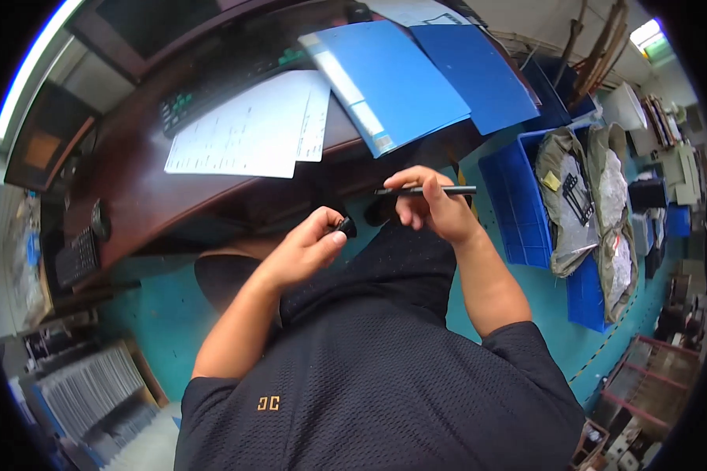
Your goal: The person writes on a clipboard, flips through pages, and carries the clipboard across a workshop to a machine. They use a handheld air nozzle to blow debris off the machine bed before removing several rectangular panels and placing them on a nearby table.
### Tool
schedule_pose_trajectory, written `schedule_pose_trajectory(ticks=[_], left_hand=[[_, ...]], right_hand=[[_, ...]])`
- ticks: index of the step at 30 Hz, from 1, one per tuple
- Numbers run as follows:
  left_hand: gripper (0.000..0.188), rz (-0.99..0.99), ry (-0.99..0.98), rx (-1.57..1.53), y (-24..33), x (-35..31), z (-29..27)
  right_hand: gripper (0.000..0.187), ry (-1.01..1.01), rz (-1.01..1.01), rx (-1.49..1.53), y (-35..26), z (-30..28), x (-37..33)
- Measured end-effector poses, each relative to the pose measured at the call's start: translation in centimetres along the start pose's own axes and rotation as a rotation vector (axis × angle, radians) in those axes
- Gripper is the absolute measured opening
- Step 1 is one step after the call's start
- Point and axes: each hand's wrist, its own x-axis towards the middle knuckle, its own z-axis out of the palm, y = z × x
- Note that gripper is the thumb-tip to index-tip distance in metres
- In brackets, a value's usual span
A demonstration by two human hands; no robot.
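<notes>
My right hand (432,206) grips a dark pen (459,190), which lies level with its tip toward the left. In my left hand (306,247), a small black pen cap (347,228) is pinched between thumb and fingers. Both hands are above my lap, just short of the desk edge, with a gap between them. Printed sheets of paper (239,129) lie on the dark red desk (133,200), beyond my left hand. A blue folder (393,82) rests beyond my right hand, overhanging the desk's front edge.
Behind the papers sits a black keyboard (182,110). Another blue folder (471,74) lies at the right. Blue crates (511,196) with sacks (565,228) stand on the green floor to my right. A telephone (78,257) is on the desk's left part.
</notes>
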Motion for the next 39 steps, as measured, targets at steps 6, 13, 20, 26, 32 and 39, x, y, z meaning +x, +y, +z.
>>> schedule_pose_trajectory(ticks=[6,13,20,26,32,39], left_hand=[[0.022,0.084,-0.036,-0.18,-0.7,-2.5,-3.0],[0.022,0.126,-0.016,-0.004,-2.1,-5.1,-3.7],[0.021,0.146,0.428,0.08,-7.7,-6.8,-7.9],[0.021,0.399,0.677,0.944,-6.3,-4.4,-10.7],[0.037,0.363,0.801,1.435,-8.9,-1.0,-13.6],[0.038,0.435,0.513,1.203,-5.2,0.0,-10.3]], right_hand=[[0.087,-0.231,0.001,0.069,-0.9,5.6,1.7],[0.062,-0.381,0.189,0.014,2.0,11.9,3.1],[0.09,-0.407,0.209,-1.254,6.5,12.4,10.6],[0.063,-0.094,0.181,-1.397,13.8,7.1,16.0],[0.079,-0.32,0.238,-1.257,10.0,8.2,10.7],[0.076,-0.542,-0.211,-0.726,-0.4,-2.7,7.4]])
